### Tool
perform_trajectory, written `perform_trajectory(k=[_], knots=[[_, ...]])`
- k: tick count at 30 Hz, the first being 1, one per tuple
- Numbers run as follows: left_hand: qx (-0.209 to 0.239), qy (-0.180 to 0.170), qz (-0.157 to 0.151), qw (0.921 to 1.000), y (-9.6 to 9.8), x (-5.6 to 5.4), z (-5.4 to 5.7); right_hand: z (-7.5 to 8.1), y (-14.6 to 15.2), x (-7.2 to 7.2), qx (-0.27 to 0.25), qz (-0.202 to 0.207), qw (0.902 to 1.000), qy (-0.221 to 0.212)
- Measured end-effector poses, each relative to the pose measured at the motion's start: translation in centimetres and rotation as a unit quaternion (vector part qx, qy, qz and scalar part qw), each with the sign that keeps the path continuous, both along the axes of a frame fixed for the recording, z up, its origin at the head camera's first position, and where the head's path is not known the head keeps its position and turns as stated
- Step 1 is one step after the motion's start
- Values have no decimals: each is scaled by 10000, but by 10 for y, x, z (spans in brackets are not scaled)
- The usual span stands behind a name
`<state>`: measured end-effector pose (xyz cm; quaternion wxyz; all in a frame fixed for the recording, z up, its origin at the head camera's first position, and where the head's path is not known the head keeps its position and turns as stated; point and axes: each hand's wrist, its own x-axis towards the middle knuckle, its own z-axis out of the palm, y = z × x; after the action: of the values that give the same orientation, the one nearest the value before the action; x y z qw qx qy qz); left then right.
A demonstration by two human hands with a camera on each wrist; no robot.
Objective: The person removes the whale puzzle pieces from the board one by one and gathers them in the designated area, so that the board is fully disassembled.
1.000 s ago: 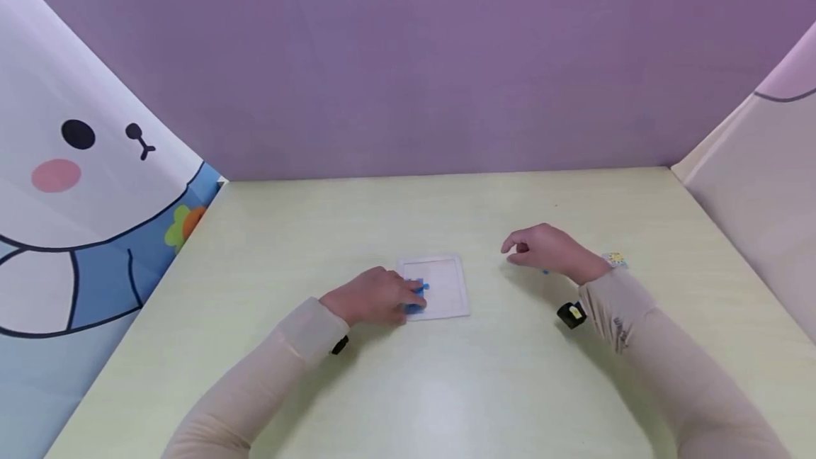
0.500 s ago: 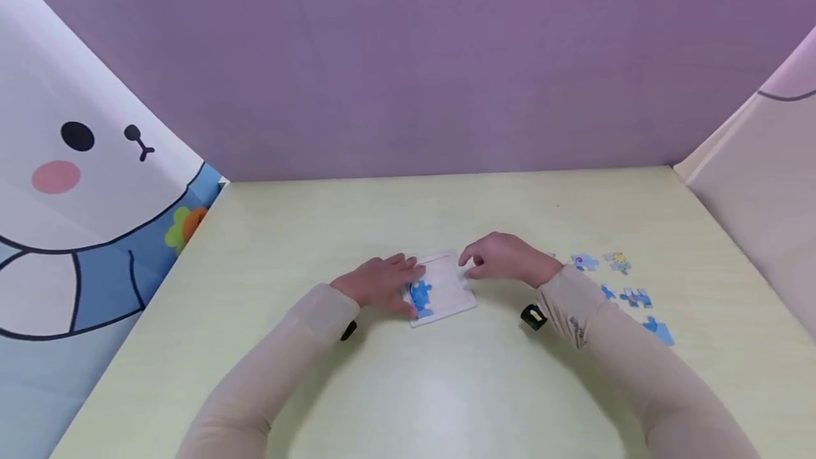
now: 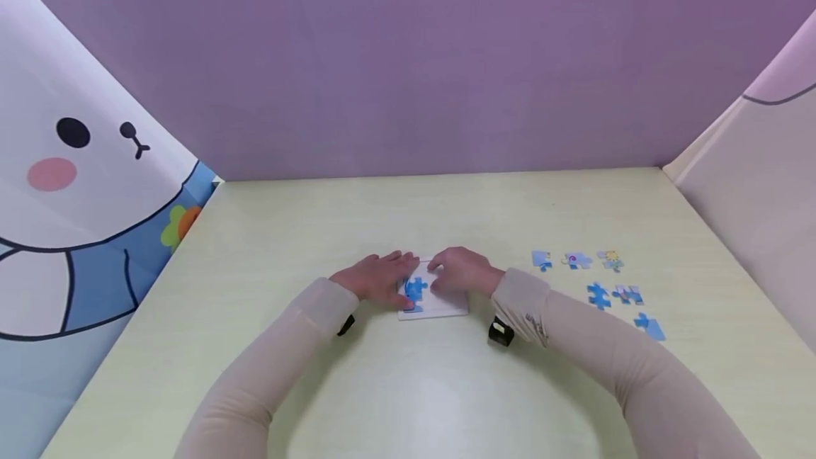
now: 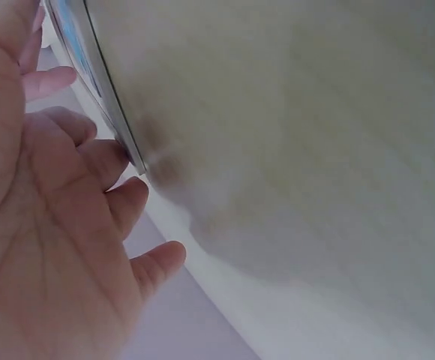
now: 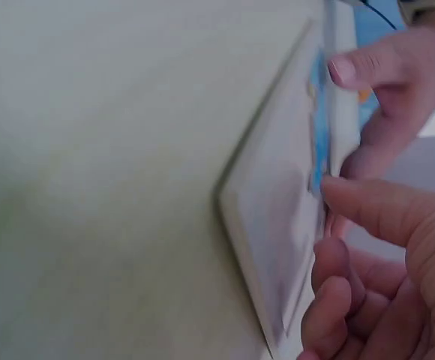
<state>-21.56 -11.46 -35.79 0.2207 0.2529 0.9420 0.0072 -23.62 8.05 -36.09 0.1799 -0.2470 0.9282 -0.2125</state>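
A shallow white puzzle tray (image 3: 450, 309) lies on the table, with joined blue puzzle pieces (image 3: 416, 289) along its left side. My left hand (image 3: 375, 280) rests at the tray's left edge, fingers spread towards the far corner and thumb by the near one. Over the right part of the tray is my right hand (image 3: 465, 272). Its thumb and forefinger are apart, close to the blue pieces. In the right wrist view, the right thumb (image 5: 367, 206) points at the blue strip, the other fingers are loosely bent, and I see nothing held.
Several loose puzzle pieces lie to the right, among them a blue one (image 3: 599, 296), a sun-patterned one (image 3: 612, 261) and a pale blue one (image 3: 650, 326). A purple backdrop (image 3: 433, 69) rises behind the table's far edge.
The right hand has moved left from beside the tray to over it, uncovering the loose pieces. The tray, tilted half a second ago, lies straight again. The left hand has spread at its edge.
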Motion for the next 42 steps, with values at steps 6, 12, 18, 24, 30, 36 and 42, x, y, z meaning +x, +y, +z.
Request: perform_trajectory(k=[6,12,18,24,30,36,42], knots=[[-201,29,-126,9997,0,1,3,-1,-10,5,13,21,10000,80],[-154,48,-102,9998,-1,2,7,1,-17,7,54,61,9998,192],[-543,827,-406,9943,1,5,4,0,-22,11,90,254,9991,329],[-922,1668,-409,9808,2,9,3,-3,-27,12,-143,435,9981,409],[-949,1670,-137,9813,4,6,3,-2,-27,8,-104,440,9984,338],[-1069,1568,51,9818,6,4,5,-1,-26,5,-275,417,9982,320],[-849,1390,-19,9866,7,7,2,-3,-23,10,-777,159,9968,124]])
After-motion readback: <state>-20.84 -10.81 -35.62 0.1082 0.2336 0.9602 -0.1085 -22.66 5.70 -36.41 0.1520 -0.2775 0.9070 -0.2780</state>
